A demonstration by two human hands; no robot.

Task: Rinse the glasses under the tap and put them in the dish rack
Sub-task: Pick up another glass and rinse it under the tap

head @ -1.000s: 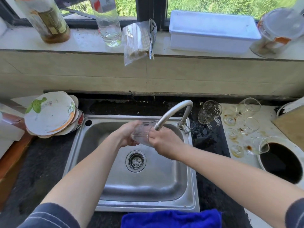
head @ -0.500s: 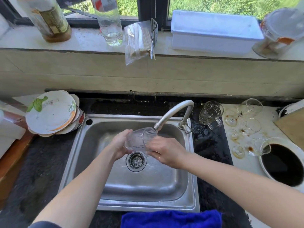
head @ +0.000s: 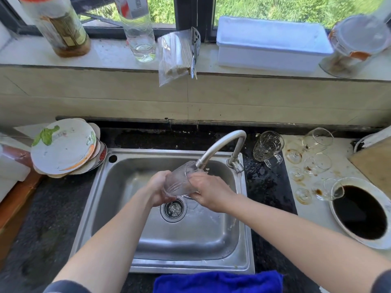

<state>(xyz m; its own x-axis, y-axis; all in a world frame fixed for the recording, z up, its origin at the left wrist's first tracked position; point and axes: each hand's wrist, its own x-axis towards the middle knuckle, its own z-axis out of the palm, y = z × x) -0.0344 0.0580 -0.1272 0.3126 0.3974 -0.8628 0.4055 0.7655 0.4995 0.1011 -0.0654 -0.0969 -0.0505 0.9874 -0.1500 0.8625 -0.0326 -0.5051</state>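
Note:
A clear ribbed glass (head: pixel 178 182) lies tilted on its side under the tap spout (head: pixel 220 148), its mouth up against the spout's end. My left hand (head: pixel 157 190) grips its base and my right hand (head: pixel 208 191) holds its rim side, above the steel sink (head: pixel 190 240). A patterned glass mug (head: pixel 267 147) stands right of the tap. Several stained wine glasses (head: pixel 316 163) lie or stand on the white counter further right. No dish rack can be seen.
Stacked plates (head: pixel 63 148) sit left of the sink. A white bowl of dark liquid (head: pixel 361 212) is at the right, a wooden board (head: pixel 376 163) behind it. A blue cloth (head: pixel 218 282) lies at the front edge. Bottles and a white box (head: pixel 270 43) line the windowsill.
The glass dipped below the spout half a second ago and is back up at the spout's end. Both hands stayed on it.

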